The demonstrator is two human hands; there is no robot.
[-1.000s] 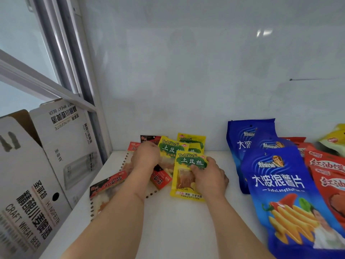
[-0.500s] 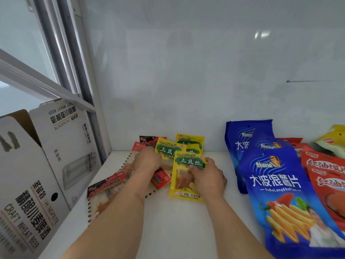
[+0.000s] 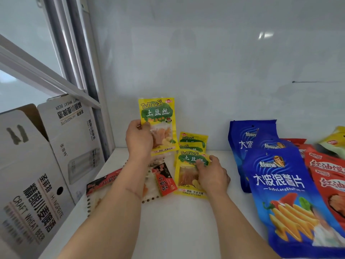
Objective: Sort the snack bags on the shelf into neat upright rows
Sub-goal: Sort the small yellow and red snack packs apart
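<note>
Near the middle of the frame the left hand [image 3: 139,139] grasps a yellow TuDouSi bag [image 3: 158,126] by its left edge, thumb over the front, and holds it upright and raised clear of the white shelf [image 3: 177,221], in front of the pale back wall [image 3: 205,62]. Just right of centre the right hand [image 3: 212,174] lies on the front yellow packet [image 3: 188,174] of a small overlapping stack; its fingers curl over the packet's green label and pinch its right edge. Two more yellow packets [image 3: 193,141] peek out behind that one, toward the wall. Under the left forearm, at lower centre-left, red-trimmed clear packets [image 3: 165,179] lie flat and askew on the shelf. On the right side of the frame large blue chip bags [image 3: 280,184] lean back in a row, one behind another, with red bags [image 3: 328,176] just beside them at the right edge and a yellow-green bag [image 3: 334,141] behind those. At the left edge stands an open cardboard beer carton [image 3: 37,174], with metal shelf posts [image 3: 74,53] rising in the upper left.
</note>
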